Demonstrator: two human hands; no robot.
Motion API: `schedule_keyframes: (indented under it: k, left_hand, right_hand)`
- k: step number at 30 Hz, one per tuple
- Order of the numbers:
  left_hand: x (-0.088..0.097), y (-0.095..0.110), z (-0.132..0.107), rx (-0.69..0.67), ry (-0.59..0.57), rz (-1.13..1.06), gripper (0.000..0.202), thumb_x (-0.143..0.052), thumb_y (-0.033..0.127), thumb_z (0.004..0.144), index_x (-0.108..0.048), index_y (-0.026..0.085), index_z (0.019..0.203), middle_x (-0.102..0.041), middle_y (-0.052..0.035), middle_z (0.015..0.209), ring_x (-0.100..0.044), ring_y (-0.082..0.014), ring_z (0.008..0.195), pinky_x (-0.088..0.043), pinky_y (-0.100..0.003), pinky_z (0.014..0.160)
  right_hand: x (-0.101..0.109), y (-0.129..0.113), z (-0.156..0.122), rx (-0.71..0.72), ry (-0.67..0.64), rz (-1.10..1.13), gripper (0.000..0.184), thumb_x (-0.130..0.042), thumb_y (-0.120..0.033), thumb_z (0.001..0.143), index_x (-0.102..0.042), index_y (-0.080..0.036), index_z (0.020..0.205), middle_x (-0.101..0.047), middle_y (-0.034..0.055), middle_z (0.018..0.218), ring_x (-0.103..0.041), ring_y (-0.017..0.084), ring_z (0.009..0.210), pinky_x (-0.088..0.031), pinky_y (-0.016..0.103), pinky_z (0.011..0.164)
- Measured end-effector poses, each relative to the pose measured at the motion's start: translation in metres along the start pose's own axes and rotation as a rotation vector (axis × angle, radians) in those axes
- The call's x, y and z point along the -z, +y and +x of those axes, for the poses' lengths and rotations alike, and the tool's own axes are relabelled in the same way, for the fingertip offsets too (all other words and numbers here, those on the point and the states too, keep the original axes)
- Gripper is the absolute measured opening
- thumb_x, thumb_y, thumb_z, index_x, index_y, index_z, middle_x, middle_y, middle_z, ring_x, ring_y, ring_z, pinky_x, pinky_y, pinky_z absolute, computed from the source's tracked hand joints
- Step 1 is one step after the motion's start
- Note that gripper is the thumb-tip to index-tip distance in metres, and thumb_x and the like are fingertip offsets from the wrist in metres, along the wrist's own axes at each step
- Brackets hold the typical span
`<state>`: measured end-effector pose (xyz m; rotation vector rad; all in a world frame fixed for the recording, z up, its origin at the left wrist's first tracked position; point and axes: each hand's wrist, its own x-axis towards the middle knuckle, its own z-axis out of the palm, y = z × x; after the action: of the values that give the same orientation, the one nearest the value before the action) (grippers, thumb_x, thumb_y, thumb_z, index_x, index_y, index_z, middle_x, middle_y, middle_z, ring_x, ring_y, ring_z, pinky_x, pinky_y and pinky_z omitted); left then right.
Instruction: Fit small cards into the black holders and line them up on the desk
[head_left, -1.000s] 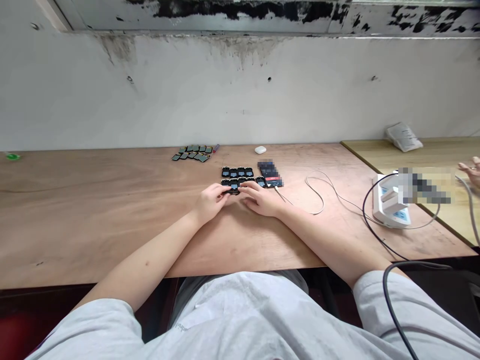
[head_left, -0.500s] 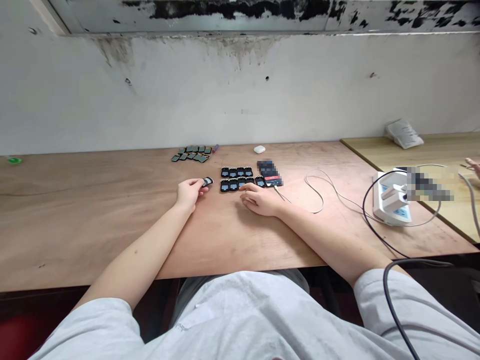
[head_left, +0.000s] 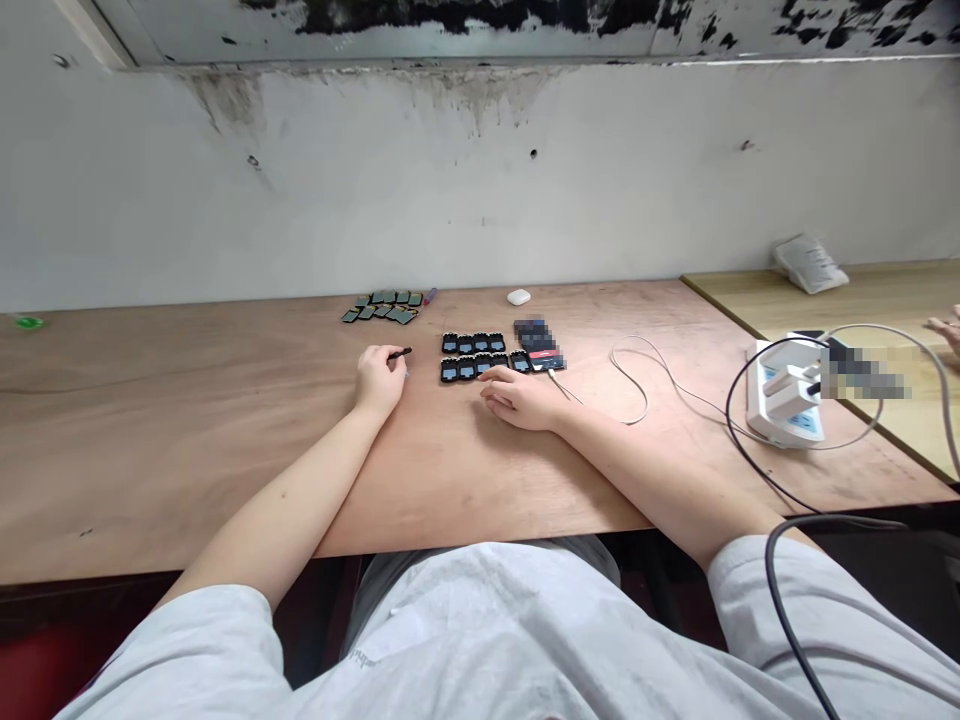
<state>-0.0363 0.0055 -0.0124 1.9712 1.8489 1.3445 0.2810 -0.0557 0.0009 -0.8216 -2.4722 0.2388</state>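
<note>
My left hand (head_left: pixel 379 376) rests on the wooden table (head_left: pixel 187 420) and pinches a small black module (head_left: pixel 400 353) seen edge-on at its fingertips. To its right lie two rows of small black modules with blue faces (head_left: pixel 474 357). My right hand (head_left: pixel 520 396) lies palm down just in front of those rows, its fingers curled loosely, touching the nearest ones. Further back sits a group of greenish flat pieces (head_left: pixel 384 306).
A blurred dark device (head_left: pixel 540 343) with a grey cable (head_left: pixel 634 385) lies right of the rows. A white earbud case (head_left: pixel 518 297) sits near the wall. A white power strip (head_left: pixel 787 405) with black cords stands at right. Another person's hand (head_left: pixel 946 329) shows at the right edge.
My left hand lifted one black module away from the rows and moved it left, then turned it edge-on. My right hand stayed by the rows.
</note>
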Motion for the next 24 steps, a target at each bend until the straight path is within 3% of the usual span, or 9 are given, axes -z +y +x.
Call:
schedule_keyframes:
  k: [2, 6, 11, 16, 20, 24]
  left_hand:
    - [-0.003, 0.001, 0.003, -0.105, -0.048, 0.158, 0.027, -0.053, 0.025, 0.092, -0.075, 0.017, 0.107, -0.068, -0.0154, 0.113, -0.062, -0.0321, 0.115, -0.049, -0.048, 0.107]
    - [-0.018, 0.007, 0.014, -0.195, -0.165, 0.322, 0.032, -0.050, 0.023, 0.095, -0.076, 0.017, 0.111, -0.066, -0.0171, 0.114, -0.058, -0.0354, 0.116, -0.048, -0.050, 0.105]
    - [-0.036, 0.017, 0.029, -0.152, -0.271, 0.477, 0.035, -0.048, 0.026, 0.097, -0.077, 0.016, 0.114, -0.064, -0.0205, 0.121, -0.058, -0.0390, 0.117, -0.048, -0.053, 0.100]
    - [-0.039, 0.024, 0.029, -0.130, -0.261, 0.567, 0.044, -0.043, 0.037, 0.101, -0.075, 0.020, 0.126, -0.057, -0.0206, 0.144, -0.052, -0.0413, 0.130, -0.043, -0.058, 0.105]
    - [-0.038, 0.023, 0.026, -0.116, -0.353, 0.551, 0.053, -0.038, 0.048, 0.104, -0.068, 0.024, 0.141, -0.061, -0.0197, 0.142, -0.049, -0.0425, 0.133, -0.040, -0.061, 0.107]
    - [-0.037, 0.021, 0.025, -0.222, -0.390, 0.501, 0.053, -0.036, 0.048, 0.106, -0.069, 0.024, 0.140, -0.066, -0.0165, 0.138, -0.050, -0.0390, 0.133, -0.040, -0.057, 0.108]
  right_hand:
    - [-0.001, 0.001, 0.000, 0.015, 0.009, 0.008, 0.022, -0.053, -0.024, 0.102, -0.072, -0.020, 0.113, -0.062, 0.0133, 0.141, -0.069, 0.022, 0.109, -0.057, 0.035, 0.095]
    - [-0.003, 0.003, 0.000, 0.017, 0.025, 0.028, 0.023, -0.051, -0.023, 0.103, -0.072, -0.022, 0.113, -0.063, 0.0125, 0.139, -0.069, 0.022, 0.112, -0.057, 0.036, 0.097]
    - [-0.004, 0.004, 0.001, 0.040, 0.041, 0.026, 0.021, -0.053, -0.022, 0.102, -0.072, -0.022, 0.111, -0.065, 0.0120, 0.137, -0.069, 0.021, 0.109, -0.058, 0.035, 0.094]
    - [-0.008, 0.009, 0.002, 0.109, 0.128, -0.043, 0.016, -0.056, -0.020, 0.102, -0.072, -0.022, 0.106, -0.069, 0.0120, 0.129, -0.065, 0.025, 0.115, -0.052, 0.043, 0.099]
    - [-0.011, 0.014, 0.002, -0.012, 0.173, -0.198, 0.013, -0.058, -0.020, 0.101, -0.071, -0.023, 0.103, -0.070, 0.0108, 0.129, -0.060, 0.029, 0.120, -0.042, 0.049, 0.103]
    - [-0.015, 0.019, 0.003, -0.188, 0.251, -0.298, 0.015, -0.057, -0.021, 0.102, -0.071, -0.023, 0.100, -0.072, 0.0101, 0.126, -0.057, 0.029, 0.121, -0.037, 0.048, 0.103]
